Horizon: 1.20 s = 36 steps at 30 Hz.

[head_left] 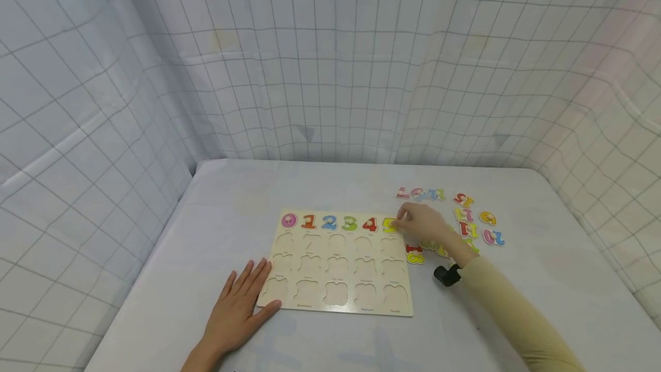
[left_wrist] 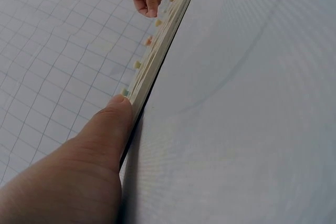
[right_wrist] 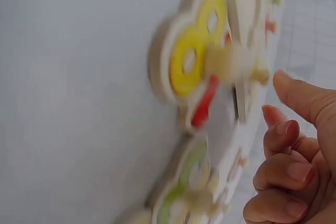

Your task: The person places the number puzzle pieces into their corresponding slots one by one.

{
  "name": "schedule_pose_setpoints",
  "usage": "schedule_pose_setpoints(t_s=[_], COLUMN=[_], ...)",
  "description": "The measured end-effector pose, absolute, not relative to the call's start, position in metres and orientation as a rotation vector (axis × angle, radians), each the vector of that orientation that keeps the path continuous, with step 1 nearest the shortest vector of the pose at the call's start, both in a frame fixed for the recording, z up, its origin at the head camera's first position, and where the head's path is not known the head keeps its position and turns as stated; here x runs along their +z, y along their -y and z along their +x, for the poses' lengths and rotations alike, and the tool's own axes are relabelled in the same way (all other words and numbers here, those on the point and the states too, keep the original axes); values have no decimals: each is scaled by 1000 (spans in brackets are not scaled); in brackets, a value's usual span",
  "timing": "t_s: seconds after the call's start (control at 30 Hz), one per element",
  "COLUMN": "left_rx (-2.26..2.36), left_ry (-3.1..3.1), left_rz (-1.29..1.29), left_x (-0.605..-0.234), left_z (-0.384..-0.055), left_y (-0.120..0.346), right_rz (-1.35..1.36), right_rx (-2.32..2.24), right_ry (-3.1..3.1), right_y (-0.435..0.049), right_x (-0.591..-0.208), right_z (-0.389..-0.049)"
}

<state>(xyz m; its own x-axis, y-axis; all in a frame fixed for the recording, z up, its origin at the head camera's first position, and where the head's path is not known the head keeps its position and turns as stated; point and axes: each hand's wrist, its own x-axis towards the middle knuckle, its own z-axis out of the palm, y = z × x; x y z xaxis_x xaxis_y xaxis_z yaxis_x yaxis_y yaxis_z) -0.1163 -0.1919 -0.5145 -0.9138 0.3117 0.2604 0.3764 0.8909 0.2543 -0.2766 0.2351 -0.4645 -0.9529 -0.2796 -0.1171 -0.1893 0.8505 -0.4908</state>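
Note:
A wooden number board [head_left: 320, 245] lies on the table, with knobbed pieces 0 [head_left: 289, 220], 1, 2, 3, 4 and a yellow 5 [head_left: 388, 225] along its top row. My left hand [head_left: 237, 307] lies spread at the board's lower left corner, its thumb [left_wrist: 113, 114] along the edge in the left wrist view. At the yellow 5, my right hand [head_left: 423, 224] has its fingertips beside the piece. Its thumb [right_wrist: 299, 92] and index finger stand slightly apart in the right wrist view, with no piece seen between them; the other fingers are curled.
Loose number pieces lie right of the board, among them a red-and-yellow 18 [head_left: 415, 254], a red-and-yellow 11 [head_left: 468, 229], an orange single digit [head_left: 488, 219] and a pink-and-blue 20 [head_left: 493, 237]. White gridded cloth walls [head_left: 335, 62] surround the white table [head_left: 227, 188].

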Motion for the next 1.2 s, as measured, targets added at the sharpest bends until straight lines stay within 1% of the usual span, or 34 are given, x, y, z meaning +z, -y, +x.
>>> schedule_pose_setpoints(t_s=[0.23,0.5,0.6,1.0,1.2], left_rx=[-439,-428,-431,-454,-474], left_ry=[2849,2851,2857,2867,2837], left_rz=[-508,-509,-507,-512,-528], left_x=[-515,-515,-515,-509,-509], left_z=[-116,-116,-117,-116,-116], left_y=[193,194,194,190,189], right_rz=[-186,-262,-253,-231,-316], right_rx=[-755,-768,-783,-747,-692], right_ry=[-2820,-2792,-2748,-2705,-2744], right_y=[-273,-315,-325,-338,-340], right_x=[-451,-446,-448,-454,-457], right_z=[-277,-269,-265,-259,-259])
